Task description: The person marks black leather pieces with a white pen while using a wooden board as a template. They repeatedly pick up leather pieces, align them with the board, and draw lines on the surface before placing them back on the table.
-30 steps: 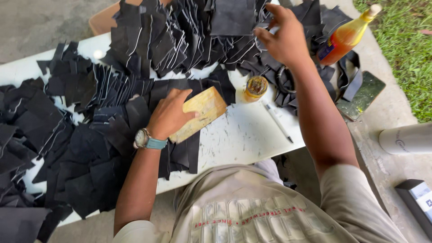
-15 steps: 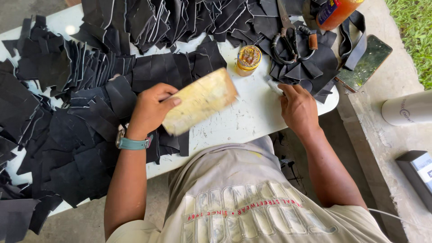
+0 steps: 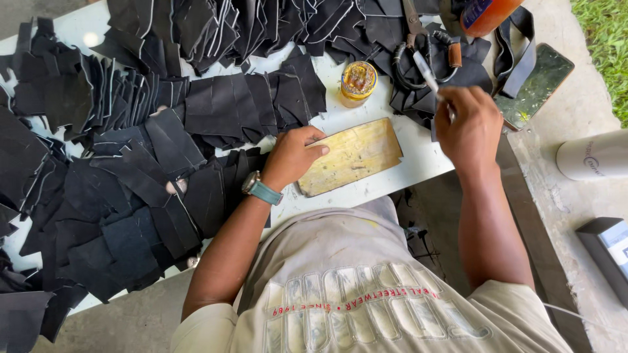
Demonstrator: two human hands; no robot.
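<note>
Fingers of the left hand (image 3: pixel 291 155) are lying flat and slightly spread on the near end of a yellowish template (image 3: pixel 350 155), pressing it against the white table (image 3: pixel 418 157); they are resting on it rather than closing around it. A watch (image 3: pixel 261 189) with a teal strap is sitting on that wrist.

Fingers of the right hand (image 3: pixel 470 127) are closing tightly around a white pen (image 3: pixel 428 73), whose free end is pointing up and away from the knuckles, toward a pair of scissors (image 3: pixel 413 29) lying on the dark pieces beyond. The template is lying between the two hands, just to the left of the right hand and not touching it.

Beyond the left fingertips, a small jar (image 3: pixel 358 82) with a yellow lid is standing upright on the table. Black cut pieces (image 3: pixel 131 170) are spreading in overlapping heaps to the left of and beyond the left hand. An orange bottle (image 3: pixel 487 13) is showing past the right hand at the far edge, and a phone (image 3: pixel 536 85) is lying just to the right of the right fingers.
</note>
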